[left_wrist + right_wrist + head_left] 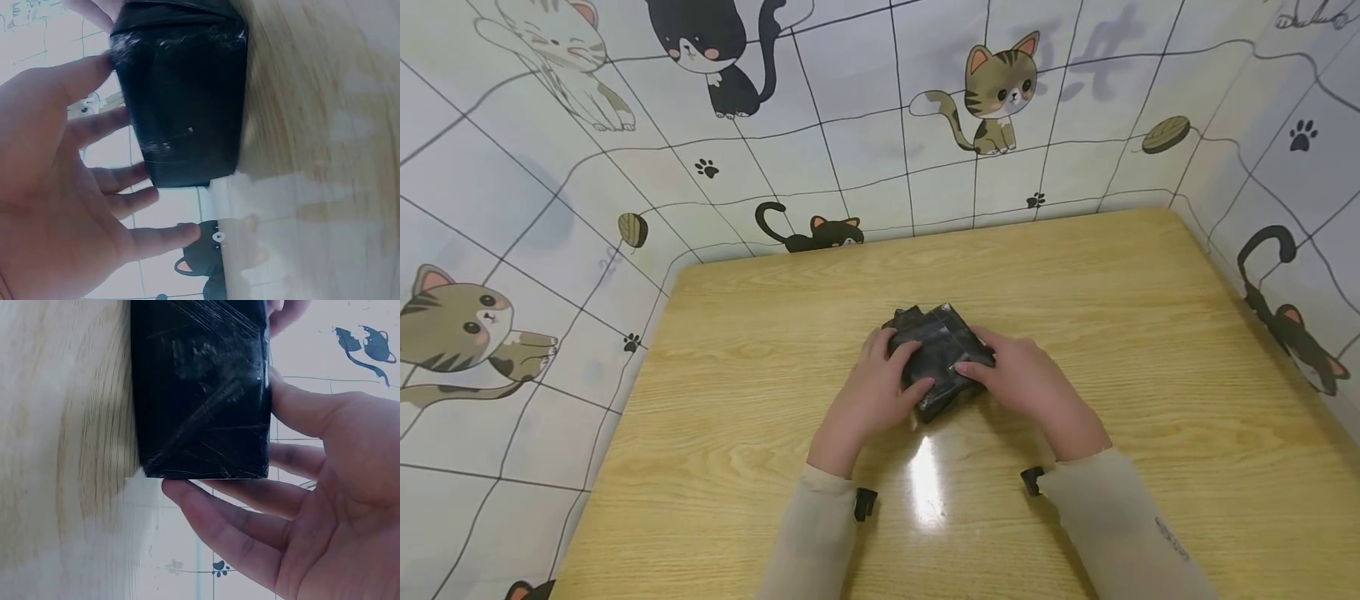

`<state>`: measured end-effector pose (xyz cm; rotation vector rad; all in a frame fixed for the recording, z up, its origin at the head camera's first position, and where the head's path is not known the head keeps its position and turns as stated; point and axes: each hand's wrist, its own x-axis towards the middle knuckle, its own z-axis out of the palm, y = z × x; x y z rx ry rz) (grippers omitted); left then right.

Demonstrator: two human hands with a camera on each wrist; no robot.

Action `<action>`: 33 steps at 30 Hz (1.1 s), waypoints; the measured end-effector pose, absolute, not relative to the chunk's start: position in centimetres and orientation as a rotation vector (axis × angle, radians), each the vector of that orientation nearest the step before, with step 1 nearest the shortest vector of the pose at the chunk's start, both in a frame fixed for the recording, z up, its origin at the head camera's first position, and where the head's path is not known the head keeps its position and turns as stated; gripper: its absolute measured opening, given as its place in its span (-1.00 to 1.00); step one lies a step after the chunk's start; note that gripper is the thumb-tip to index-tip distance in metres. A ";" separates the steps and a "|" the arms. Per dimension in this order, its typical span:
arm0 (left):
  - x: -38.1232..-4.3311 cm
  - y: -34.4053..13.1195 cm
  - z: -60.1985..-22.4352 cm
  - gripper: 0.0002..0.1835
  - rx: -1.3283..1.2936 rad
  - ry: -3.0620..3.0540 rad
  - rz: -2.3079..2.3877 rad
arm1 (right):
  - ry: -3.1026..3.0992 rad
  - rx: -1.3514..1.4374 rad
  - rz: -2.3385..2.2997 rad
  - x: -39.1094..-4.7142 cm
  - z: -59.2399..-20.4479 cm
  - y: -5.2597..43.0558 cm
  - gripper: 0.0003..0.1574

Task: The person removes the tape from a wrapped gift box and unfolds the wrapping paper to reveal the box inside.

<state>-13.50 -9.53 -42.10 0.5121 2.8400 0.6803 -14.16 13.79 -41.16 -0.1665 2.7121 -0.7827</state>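
A black, plastic-wrapped package [936, 350] sits around the middle of the wooden table, turned at an angle. Its wrapping is glossy and creased, with clear tape-like strips showing on one face in the right wrist view. My left hand [880, 387] holds its left side, thumb at the near edge and fingers spread over the top and far side. On the opposite side my right hand [1018, 371] grips the package, thumb on top and the other fingers behind the edge. In the left wrist view, the left fingers [103, 125] touch the package's side. What is inside the wrapping is hidden.
The wooden table [737, 375] meets a wall covering [865, 150] printed with cats, paw prints and grid lines at the back and sides. Small black clips [865, 504] show at both sleeve cuffs. Bright light reflects off the table below the package.
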 end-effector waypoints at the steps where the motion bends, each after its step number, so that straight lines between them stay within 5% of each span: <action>1: -13.2 -9.6 -42.0 -0.31 0.502 2.840 0.676 | 2.720 -0.156 -0.774 -14.4 -41.2 13.8 -0.02; 22: -8.3 -6.5 -39.6 -0.39 0.567 2.952 0.358 | 2.783 -0.106 -0.869 -16.4 -41.6 14.5 -0.24; 33: -8.2 -5.9 -40.6 -0.47 0.703 3.038 0.092 | 3.000 -0.817 -0.620 -15.3 -41.0 13.6 -0.61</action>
